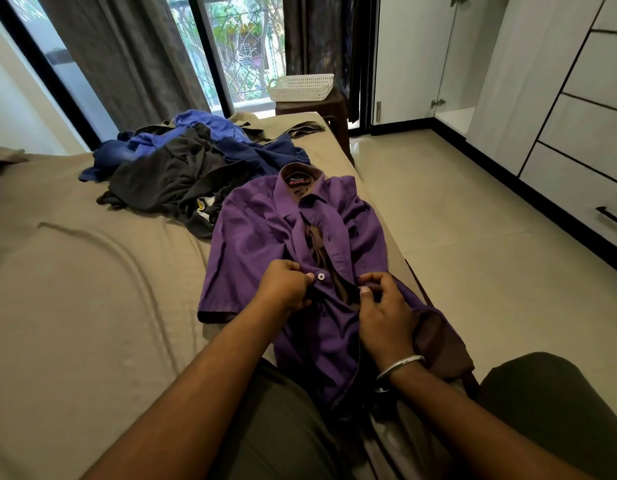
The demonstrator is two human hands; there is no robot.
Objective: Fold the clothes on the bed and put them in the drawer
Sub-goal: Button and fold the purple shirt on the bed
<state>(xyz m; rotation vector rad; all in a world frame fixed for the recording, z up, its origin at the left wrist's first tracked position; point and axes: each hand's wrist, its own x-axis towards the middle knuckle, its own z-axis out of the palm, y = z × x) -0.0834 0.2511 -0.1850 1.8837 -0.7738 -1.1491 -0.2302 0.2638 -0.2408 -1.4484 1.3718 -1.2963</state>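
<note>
Your left hand (286,284) curls around the button placket of a purple shirt (265,237), fingers bunched on the cloth just beside a pale button (321,276), while your right hand (383,306), a metal bangle (399,367) at its wrist, pinches the opposite front edge between thumb and fingertips. You have the shirt spread face up on the beige bed (75,289), collar pointing away from you, its front open above your hands to show a brown lining. A red-and-dark label (297,181) sits inside the collar, its lettering too small to read. Beyond the collar, a heap of unfolded clothes (182,164) in blue, navy and dark grey lies on the bed, touching the shirt's left shoulder. At the far end of the bed, a white perforated basket (300,86) rests on a brown stool (321,105) before the window. Along your right, pale wardrobe drawers (591,133) with a dark handle (612,216) stand closed.
</note>
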